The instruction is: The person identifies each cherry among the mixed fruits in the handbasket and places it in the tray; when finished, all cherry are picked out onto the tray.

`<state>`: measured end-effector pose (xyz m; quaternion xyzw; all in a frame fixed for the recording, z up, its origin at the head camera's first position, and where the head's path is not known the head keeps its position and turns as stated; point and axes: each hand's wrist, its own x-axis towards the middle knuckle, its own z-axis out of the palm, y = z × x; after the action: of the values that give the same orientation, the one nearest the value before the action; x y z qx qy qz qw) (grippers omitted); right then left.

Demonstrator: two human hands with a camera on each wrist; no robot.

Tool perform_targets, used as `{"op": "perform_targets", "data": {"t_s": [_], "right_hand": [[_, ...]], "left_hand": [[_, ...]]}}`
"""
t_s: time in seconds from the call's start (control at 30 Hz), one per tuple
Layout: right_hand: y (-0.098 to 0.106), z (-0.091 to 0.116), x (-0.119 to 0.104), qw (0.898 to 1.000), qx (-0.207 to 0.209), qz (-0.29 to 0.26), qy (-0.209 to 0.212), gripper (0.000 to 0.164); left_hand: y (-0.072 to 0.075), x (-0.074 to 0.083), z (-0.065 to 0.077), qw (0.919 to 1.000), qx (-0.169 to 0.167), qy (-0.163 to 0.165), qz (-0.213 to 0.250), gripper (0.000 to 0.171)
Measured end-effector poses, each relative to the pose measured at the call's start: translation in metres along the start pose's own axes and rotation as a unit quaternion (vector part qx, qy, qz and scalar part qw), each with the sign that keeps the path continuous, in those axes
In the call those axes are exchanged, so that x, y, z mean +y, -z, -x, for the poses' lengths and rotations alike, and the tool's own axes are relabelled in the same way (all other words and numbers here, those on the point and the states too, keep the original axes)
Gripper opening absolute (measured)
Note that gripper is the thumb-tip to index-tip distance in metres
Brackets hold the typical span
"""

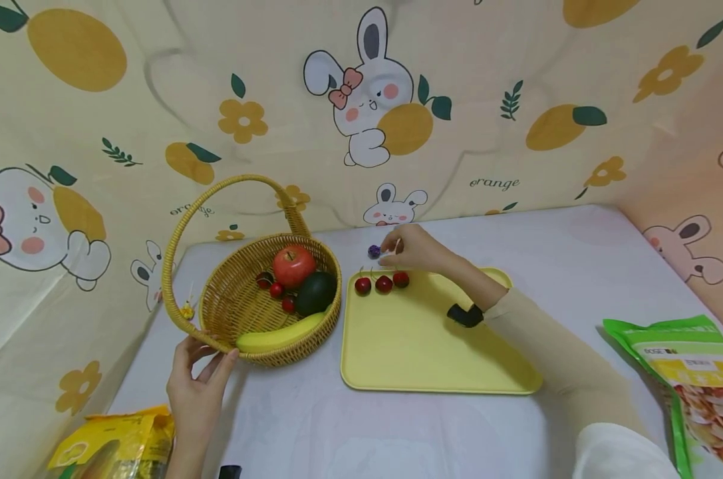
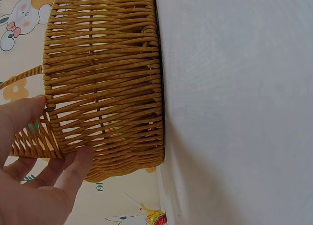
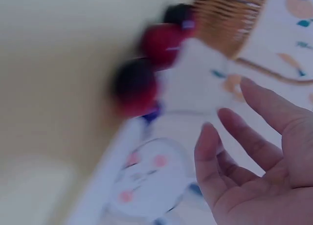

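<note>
Left hand [image 1: 198, 382] grips basket [image 1: 235, 299]; right [image 1: 418, 249] — half-curled

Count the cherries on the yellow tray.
3, in a row by the tray's far edge: left cherry near the corner, middle cherry beside it, right cherry at the end. The right arm covers some tray; more may be hidden.

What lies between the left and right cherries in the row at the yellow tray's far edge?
A third cherry, shown in the head view.
</note>
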<state>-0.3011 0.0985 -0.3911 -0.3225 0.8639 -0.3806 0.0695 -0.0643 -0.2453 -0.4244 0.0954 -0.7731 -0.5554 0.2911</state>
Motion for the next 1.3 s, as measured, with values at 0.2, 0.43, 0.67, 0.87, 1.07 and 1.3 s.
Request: {"op": "perform_targets", "data": {"t_s": [0.2,0.43,0.67,0.87,1.07,1.3], "right_hand": [[-0.014,-0.044,-0.059,0.995,-0.003,-0.073,0.072,0.019],[-0.051,-0.100,-0.121,0.979,-0.112,-0.103,0.138,0.021],[-0.097,-0.136,-0.153,0.965,-0.209,-0.116,0.108,0.035],[-0.130,-0.152,-0.158,0.962,-0.250,-0.087,0.061,0.043],[-0.151,-0.155,-0.155,0.960,-0.275,-0.016,0.040,0.048],[-0.161,-0.153,-0.153,0.949,-0.313,0.002,0.044,0.037]], "left_hand": [[0.001,-0.001,0.000,1.0000,0.001,-0.005,-0.005,0.051],[0.001,-0.005,-0.001,0.9999,-0.003,-0.010,0.005,0.055],[0.002,-0.006,-0.002,0.9998,-0.006,-0.015,0.013,0.057],[0.003,-0.010,-0.003,0.9994,-0.007,-0.032,0.012,0.057],[0.003,-0.012,-0.004,0.9989,-0.010,-0.045,0.012,0.058],[0.004,-0.010,-0.004,0.9993,-0.012,-0.036,0.003,0.057]]}}
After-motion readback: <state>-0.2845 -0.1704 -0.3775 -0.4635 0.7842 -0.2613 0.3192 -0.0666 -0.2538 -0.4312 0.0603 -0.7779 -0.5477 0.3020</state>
